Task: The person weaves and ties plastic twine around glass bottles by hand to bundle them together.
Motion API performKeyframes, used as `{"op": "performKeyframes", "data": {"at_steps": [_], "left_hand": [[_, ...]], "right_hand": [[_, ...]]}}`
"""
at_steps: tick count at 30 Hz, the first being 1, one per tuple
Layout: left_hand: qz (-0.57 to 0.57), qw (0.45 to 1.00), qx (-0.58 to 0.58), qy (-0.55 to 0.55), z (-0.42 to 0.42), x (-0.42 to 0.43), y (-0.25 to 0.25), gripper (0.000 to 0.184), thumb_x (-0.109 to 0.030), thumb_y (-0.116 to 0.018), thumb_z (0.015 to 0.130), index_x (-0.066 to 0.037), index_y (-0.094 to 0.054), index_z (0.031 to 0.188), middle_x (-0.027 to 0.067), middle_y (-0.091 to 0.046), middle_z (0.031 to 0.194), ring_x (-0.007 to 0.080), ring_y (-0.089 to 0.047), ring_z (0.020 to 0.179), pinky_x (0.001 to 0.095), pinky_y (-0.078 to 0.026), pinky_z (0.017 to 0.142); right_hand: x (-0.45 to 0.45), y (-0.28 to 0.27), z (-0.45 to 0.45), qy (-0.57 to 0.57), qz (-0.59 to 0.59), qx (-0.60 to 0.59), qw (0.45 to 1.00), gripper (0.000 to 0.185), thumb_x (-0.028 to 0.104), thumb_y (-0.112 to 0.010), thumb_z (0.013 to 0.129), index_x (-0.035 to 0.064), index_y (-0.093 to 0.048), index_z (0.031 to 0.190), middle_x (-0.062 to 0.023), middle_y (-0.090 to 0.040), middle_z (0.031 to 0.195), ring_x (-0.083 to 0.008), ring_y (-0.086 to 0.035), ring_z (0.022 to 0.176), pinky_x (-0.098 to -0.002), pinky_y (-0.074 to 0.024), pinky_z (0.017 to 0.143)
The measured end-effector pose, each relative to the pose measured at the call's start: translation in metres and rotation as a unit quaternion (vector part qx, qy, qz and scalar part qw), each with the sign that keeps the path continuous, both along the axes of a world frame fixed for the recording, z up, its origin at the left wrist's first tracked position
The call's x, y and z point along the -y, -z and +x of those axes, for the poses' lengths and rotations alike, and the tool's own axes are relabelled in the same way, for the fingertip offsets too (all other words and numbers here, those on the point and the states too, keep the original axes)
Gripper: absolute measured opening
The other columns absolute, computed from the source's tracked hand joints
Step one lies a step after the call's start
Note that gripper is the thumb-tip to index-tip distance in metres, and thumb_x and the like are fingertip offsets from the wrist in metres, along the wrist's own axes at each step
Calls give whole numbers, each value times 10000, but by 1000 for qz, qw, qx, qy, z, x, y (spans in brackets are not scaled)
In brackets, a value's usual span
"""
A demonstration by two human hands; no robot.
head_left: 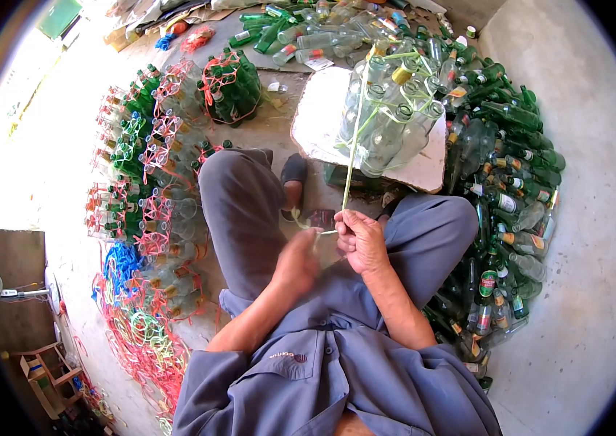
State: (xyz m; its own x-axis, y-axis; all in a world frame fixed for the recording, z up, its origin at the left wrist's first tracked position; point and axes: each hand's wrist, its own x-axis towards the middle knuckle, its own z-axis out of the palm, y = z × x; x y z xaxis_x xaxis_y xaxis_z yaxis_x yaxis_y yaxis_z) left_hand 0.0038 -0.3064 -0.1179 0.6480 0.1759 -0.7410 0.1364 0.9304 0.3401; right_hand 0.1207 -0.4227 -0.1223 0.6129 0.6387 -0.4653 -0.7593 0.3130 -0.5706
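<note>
Strap (349, 174) pinched in right hand (362, 241) | left hand (298, 260) blurred, hold unclear | bottles (388, 142) by near edge of board (322, 102), room leftward

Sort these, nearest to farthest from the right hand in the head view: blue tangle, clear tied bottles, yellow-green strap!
1. Yellow-green strap: pinched in the right hand.
2. Clear tied bottles: ahead, on the white board.
3. Blue tangle: left, beyond the left knee.

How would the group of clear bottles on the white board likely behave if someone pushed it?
The clear bottles would probably shift together, since pale green strap runs around several necks. The group is likely heavy, with several glass bottles packed close. The bare glass might chip if it slid off the white board, whose edge is close.
</note>
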Motion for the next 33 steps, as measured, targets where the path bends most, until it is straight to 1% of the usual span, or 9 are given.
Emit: {"op": "performKeyframes", "data": {"at_steps": [2,8,11,15,20,24,26,30,33], "left_hand": [[2,1000,0,5,0,0,-10,166,-275,-554,995,-142,-626,1062,-18,-581,792,66,-286,444,223,-207,404],[-27,999,-19,8,2,-4,-8,221,-309,-503,1019,-146,-607,1126,-1,-619,767,82,-283,401,227,-218,381],[-34,998,31,42,0,-6,-9,219,-316,-482,1025,-148,-607,1092,25,-656,792,93,-331,384,231,-250,372],[-96,993,52,52,4,-3,-11,214,-315,-477,1026,-142,-599,1057,42,-663,760,111,-391,381,242,-290,367],[-63,990,83,97,2,-3,-12,221,-308,-487,1022,-116,-595,1029,48,-661,754,131,-430,389,241,-300,364],[48,990,31,127,3,-4,-19,208,-284,-510,1014,-97,-600,1029,28,-633,778,124,-444,402,228,-297,369],[94,988,15,122,3,-7,-25,204,-275,-526,1008,-92,-608,1047,13,-615,796,115,-443,417,222,-294,376],[87,993,21,71,-1,-13,-10,213,-275,-549,995,-95,-628,1078,2,-598,814,91,-427,480,208,-277,396],[63,998,8,25,0,-15,-4,207,-276,-555,991,-100,-633,1068,6,-612,831,78,-414,515,203,-270,412]], "right_hand": [[1,0,0,-4,-1,7,1000,181,180,-644,960,1,-666,975,-17,-622,766,-12,-376,494,-169,-271,427],[-6,-26,-4,-24,-88,67,994,256,186,-613,977,10,-645,1160,-9,-664,854,-28,-473,582,-162,-360,488],[5,-11,-7,-133,-155,132,970,340,244,-627,983,29,-615,1247,0,-659,878,-38,-529,612,-172,-380,474],[13,-11,-12,-231,-132,148,953,395,332,-617,989,47,-616,1262,39,-618,819,-33,-543,620,-169,-383,480],[21,-7,-13,-260,-123,174,942,312,312,-609,996,51,-651,1162,52,-584,763,-14,-477,571,-173,-354,465],[24,-6,-14,-261,-157,196,932,252,295,-627,988,52,-667,1047,57,-550,711,-6,-406,506,-174,-295,427],[30,3,-15,-236,-159,263,922,243,285,-641,981,48,-670,1025,59,-531,683,-4,-383,487,-174,-270,413],[40,-25,-11,-219,-164,138,952,220,252,-656,969,33,-670,971,62,-495,641,3,-346,476,-173,-251,406],[47,-28,-7,-227,-147,99,958,199,209,-657,960,11,-656,942,44,-495,635,2,-326,466,-174,-241,402]]}}
